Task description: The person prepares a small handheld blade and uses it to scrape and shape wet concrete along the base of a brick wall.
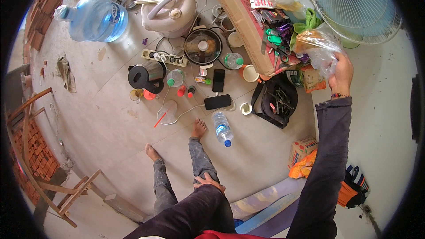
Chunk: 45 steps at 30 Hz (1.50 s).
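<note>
My right hand (341, 74) is closed round the gathered end of a clear plastic bag (325, 57) with something orange-brown inside. The bag is at the corner of a cluttered cardboard box (241, 15), beside a green cloth (308, 23) and just below the fan. What exactly the bag contains cannot be made out. On the box near it lie green-handled tools (274, 39) and scissors (282, 55). Down at the lower middle, my left hand (208, 180) lies over my knee with its fingers apart, holding nothing.
A standing fan (354, 0) rises at upper right. On the floor are a rice cooker (170, 11), lidded pan (202, 46), kettle (145, 77), power strip (166, 57), two phones (218, 102), a water bottle (222, 128), black bag (276, 102) and large blue water jug (97, 17). Cables run between them.
</note>
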Each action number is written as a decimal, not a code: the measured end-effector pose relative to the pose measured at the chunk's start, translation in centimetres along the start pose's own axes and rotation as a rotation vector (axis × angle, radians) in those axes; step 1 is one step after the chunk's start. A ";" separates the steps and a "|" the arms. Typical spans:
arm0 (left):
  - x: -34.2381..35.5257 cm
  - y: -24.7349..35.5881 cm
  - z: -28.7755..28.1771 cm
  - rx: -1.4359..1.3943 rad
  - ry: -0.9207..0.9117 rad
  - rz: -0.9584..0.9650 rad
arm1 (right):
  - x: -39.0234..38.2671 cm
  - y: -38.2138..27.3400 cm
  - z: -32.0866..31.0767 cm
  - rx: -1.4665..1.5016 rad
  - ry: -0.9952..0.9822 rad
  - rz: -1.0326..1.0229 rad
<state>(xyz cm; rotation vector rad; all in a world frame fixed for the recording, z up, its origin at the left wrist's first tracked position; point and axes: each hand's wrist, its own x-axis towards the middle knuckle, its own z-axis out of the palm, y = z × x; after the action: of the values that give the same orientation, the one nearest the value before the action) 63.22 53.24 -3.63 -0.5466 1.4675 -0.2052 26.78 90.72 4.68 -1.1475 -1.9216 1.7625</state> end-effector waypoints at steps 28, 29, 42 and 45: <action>-0.5 0.3 -1.6 0.053 -0.045 -0.008 | -2.3 8.4 2.0 -0.057 -0.059 0.191; -0.5 0.2 -1.5 0.047 -0.035 -0.007 | -2.1 8.4 2.4 -0.085 -0.072 0.144; -0.7 0.4 -1.5 -0.030 -0.041 0.008 | 0.3 4.3 12.0 -1.362 -0.138 -0.881; -0.9 0.4 -1.8 -0.051 -0.049 0.006 | 2.7 6.1 14.2 -1.499 -0.121 -0.907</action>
<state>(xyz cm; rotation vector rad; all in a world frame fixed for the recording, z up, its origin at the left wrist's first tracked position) 61.29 53.62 -3.05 -0.5846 1.4293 -0.1488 17.53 82.29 -4.78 -0.1614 -3.0479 -0.2577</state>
